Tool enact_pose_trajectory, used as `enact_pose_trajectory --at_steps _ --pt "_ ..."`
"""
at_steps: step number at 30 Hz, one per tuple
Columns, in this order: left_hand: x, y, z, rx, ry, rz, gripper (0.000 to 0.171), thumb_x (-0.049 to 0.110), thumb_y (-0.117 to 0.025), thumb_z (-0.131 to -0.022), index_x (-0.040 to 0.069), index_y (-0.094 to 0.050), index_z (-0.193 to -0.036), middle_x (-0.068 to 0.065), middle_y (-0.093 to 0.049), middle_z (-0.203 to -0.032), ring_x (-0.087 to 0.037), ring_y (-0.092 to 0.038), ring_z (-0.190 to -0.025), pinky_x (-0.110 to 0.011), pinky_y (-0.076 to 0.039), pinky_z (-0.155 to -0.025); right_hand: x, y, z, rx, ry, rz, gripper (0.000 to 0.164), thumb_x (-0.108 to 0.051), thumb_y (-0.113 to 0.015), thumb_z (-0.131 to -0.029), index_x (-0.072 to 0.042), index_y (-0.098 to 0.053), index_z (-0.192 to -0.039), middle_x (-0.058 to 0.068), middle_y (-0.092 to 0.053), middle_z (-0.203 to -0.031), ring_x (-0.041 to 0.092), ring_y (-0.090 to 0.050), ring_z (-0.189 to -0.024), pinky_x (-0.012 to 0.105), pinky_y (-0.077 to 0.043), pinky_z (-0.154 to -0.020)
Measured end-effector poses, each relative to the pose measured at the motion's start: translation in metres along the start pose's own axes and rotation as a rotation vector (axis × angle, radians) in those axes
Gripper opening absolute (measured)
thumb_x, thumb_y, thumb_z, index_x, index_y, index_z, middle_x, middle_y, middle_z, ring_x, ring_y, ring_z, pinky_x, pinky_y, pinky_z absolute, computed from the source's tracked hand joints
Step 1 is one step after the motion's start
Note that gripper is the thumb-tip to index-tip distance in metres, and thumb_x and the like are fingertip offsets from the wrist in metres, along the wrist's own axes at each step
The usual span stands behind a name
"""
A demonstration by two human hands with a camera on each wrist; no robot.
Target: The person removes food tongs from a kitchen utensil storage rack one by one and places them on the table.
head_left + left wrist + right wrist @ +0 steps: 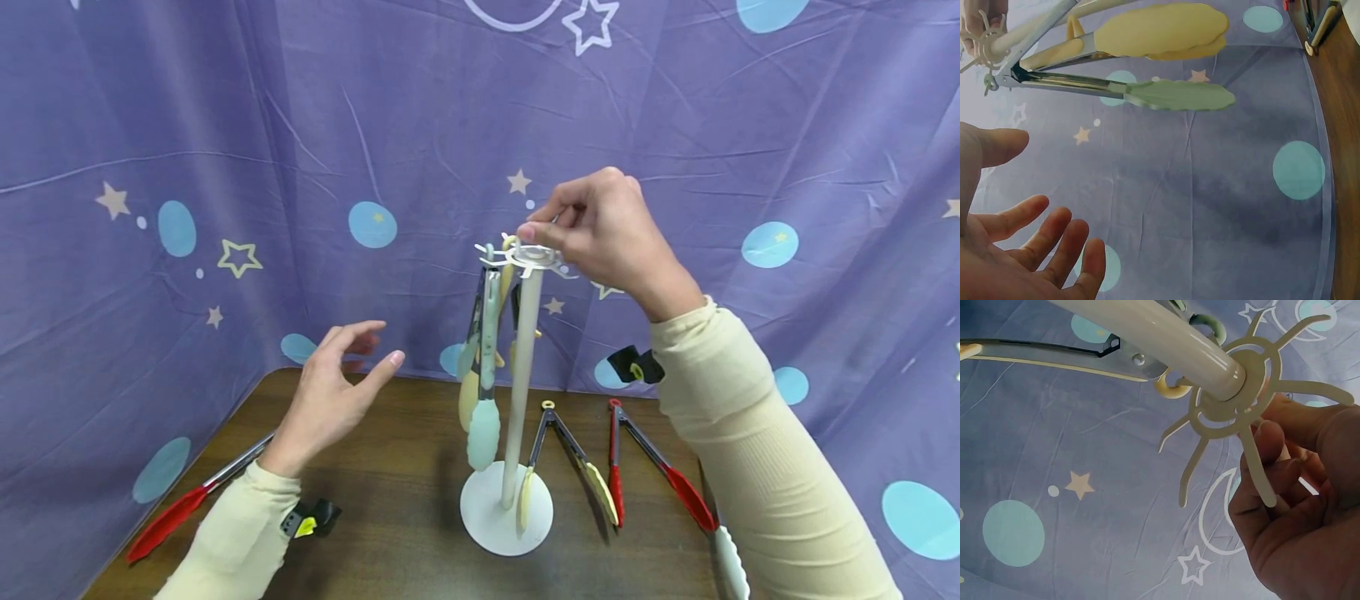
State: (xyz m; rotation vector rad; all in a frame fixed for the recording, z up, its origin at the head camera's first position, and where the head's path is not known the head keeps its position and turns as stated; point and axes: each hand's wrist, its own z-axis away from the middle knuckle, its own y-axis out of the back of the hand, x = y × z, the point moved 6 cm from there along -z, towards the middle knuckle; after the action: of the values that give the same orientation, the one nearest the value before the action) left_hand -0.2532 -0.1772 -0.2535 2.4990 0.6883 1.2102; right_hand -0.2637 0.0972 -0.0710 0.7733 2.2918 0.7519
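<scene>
While the right hand (607,225) pinched the hooked top (1254,381) between thumb and fingers, the left hand (326,396) held nothing, its fingers relaxed and spaced, apart from the hanging tongs. The exact point of the pinch was partly hidden. The white stand (523,375) stood upright on its round base (487,517) on the wooden table (390,500). Green-tipped tongs (483,433) and yellow-tipped tongs (1160,31) hung from the hooks. A second yellow pair (597,492) lay spread beside the pole, with a red pair (688,498) to its right. Another red pair (168,523) lay near the left sleeve (236,533).
</scene>
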Motion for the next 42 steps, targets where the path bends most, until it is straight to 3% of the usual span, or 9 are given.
enact_pose_trajectory --at_steps 7,20,42 --pt "0.01 -0.002 0.001 -0.009 0.001 0.036 0.043 0.023 -0.074 -0.094 0.007 -0.063 -0.133 -0.01 -0.061 -0.113 -0.022 -0.06 -0.108 -0.035 -0.051 -0.088 0.006 -0.002 0.0 -0.05 -0.036 -0.129 0.013 -0.016 -0.083 -0.087 -0.004 -0.08 -0.083 0.008 -0.064 -0.057 0.015 -0.053 -0.043 0.021 -0.037 -0.04" --pt "0.018 -0.002 0.001 0.005 -0.017 0.043 0.043 0.021 -0.075 -0.092 0.007 -0.064 -0.132 -0.009 -0.062 -0.113 -0.021 -0.061 -0.108 -0.024 -0.05 -0.086 0.014 -0.004 -0.002 -0.092 -0.063 -0.257 0.01 -0.012 -0.082 -0.087 -0.002 -0.079 -0.085 0.01 -0.069 -0.065 0.016 -0.055 -0.047 0.022 -0.039 -0.041" --pt "0.021 -0.001 0.002 -0.002 -0.016 0.04 0.045 0.024 -0.075 -0.093 0.008 -0.063 -0.133 -0.008 -0.061 -0.115 -0.02 -0.06 -0.109 -0.031 -0.051 -0.088 0.006 0.0 -0.001 -0.041 -0.037 -0.135 0.012 -0.017 -0.084 -0.086 -0.005 -0.081 -0.085 0.007 -0.067 -0.06 0.016 -0.055 -0.045 0.02 -0.038 -0.041"
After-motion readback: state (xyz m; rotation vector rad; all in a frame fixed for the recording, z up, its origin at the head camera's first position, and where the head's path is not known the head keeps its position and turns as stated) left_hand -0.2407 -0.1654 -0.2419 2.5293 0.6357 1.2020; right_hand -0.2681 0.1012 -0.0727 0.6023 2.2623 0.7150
